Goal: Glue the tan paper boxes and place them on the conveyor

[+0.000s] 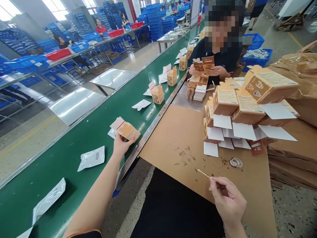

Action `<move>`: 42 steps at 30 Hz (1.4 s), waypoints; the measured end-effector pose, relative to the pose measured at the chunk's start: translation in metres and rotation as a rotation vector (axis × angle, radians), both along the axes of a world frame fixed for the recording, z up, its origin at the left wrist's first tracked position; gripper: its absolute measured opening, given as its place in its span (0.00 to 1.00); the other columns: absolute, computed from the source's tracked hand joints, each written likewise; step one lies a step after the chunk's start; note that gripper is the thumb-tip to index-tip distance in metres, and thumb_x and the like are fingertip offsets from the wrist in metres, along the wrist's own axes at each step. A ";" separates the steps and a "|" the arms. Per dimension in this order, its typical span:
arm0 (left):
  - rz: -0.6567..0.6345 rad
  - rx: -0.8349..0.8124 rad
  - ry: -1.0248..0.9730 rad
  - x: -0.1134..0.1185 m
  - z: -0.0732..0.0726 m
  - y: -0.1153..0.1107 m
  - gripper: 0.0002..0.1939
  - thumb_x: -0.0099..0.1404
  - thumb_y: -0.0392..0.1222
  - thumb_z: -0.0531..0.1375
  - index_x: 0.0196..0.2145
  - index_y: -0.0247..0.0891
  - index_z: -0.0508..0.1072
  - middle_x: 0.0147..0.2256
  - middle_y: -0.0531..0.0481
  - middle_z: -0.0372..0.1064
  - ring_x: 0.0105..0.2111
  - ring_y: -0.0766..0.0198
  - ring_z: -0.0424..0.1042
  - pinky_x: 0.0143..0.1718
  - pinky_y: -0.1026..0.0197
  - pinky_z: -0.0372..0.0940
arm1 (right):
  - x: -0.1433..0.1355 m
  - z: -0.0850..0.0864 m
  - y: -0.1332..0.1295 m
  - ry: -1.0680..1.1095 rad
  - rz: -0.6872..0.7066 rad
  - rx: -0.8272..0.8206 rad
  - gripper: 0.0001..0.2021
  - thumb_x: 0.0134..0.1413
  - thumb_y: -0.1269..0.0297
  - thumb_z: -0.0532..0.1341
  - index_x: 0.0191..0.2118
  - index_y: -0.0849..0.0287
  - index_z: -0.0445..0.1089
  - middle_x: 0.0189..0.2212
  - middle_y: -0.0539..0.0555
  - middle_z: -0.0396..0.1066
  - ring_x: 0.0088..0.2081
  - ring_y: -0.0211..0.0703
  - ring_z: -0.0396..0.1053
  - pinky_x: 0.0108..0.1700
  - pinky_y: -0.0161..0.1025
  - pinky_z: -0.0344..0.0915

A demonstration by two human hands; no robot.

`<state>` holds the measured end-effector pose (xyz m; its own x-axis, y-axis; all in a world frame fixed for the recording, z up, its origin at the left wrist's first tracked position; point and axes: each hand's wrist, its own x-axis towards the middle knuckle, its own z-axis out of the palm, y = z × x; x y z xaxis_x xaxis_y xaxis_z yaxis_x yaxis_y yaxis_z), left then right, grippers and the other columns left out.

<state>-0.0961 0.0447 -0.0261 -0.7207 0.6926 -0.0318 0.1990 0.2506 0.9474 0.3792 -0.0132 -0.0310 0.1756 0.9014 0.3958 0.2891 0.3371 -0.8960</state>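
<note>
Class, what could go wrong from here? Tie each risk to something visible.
The box pile is uneven, so the top box might slide off. The left hand grips a card box, which might get dented. The right hand pinches a thin stick, which could slip loose.

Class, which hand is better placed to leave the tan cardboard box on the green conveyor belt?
Probably the left hand: it holds the box over the belt, while the right hand, away from the belt, pinches a thin pale stick.
</note>
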 end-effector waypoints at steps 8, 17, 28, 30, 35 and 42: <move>-0.004 -0.036 -0.012 0.005 0.006 0.028 0.44 0.43 0.37 0.86 0.54 0.45 0.70 0.61 0.36 0.80 0.69 0.35 0.79 0.76 0.33 0.70 | 0.003 0.003 0.005 0.028 0.022 0.029 0.11 0.73 0.59 0.75 0.35 0.53 0.84 0.26 0.52 0.78 0.23 0.41 0.73 0.24 0.36 0.73; 0.121 0.268 0.199 0.025 0.003 0.003 0.47 0.52 0.45 0.82 0.62 0.48 0.63 0.61 0.41 0.70 0.70 0.43 0.74 0.78 0.37 0.65 | 0.064 0.005 -0.011 -0.041 -0.192 0.051 0.14 0.70 0.53 0.77 0.34 0.54 0.84 0.26 0.54 0.79 0.21 0.42 0.73 0.23 0.37 0.74; -0.703 0.076 -0.232 0.287 0.108 0.241 0.37 0.63 0.72 0.74 0.54 0.39 0.82 0.58 0.33 0.80 0.61 0.36 0.78 0.60 0.42 0.75 | 0.072 0.025 -0.008 -0.026 -0.251 0.144 0.15 0.71 0.52 0.77 0.34 0.54 0.84 0.25 0.53 0.78 0.21 0.42 0.74 0.21 0.37 0.73; -0.728 0.011 -0.168 0.320 0.118 0.274 0.42 0.56 0.71 0.79 0.55 0.35 0.82 0.65 0.24 0.76 0.72 0.25 0.69 0.68 0.36 0.68 | 0.073 0.030 -0.010 -0.021 -0.246 0.171 0.11 0.71 0.56 0.77 0.36 0.54 0.85 0.25 0.53 0.79 0.22 0.43 0.75 0.22 0.37 0.73; -0.763 -0.076 0.060 0.349 0.105 0.279 0.41 0.60 0.65 0.79 0.64 0.42 0.81 0.73 0.25 0.62 0.82 0.20 0.49 0.78 0.30 0.52 | 0.084 0.032 -0.019 -0.053 -0.304 0.177 0.09 0.69 0.58 0.77 0.35 0.53 0.85 0.24 0.53 0.78 0.22 0.45 0.74 0.21 0.41 0.71; -0.784 0.412 -0.122 0.329 0.095 0.195 0.46 0.79 0.67 0.65 0.84 0.53 0.55 0.72 0.37 0.68 0.78 0.37 0.62 0.79 0.37 0.58 | 0.102 0.027 -0.014 -0.018 -0.381 0.110 0.12 0.67 0.54 0.79 0.35 0.53 0.84 0.26 0.54 0.78 0.24 0.47 0.74 0.27 0.45 0.72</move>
<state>0.2333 0.2398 0.0686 -0.0436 0.9582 0.2826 0.0620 -0.2798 0.9581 0.4813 -0.0273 -0.0044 0.4816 0.7252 0.4920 0.4271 0.2960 -0.8544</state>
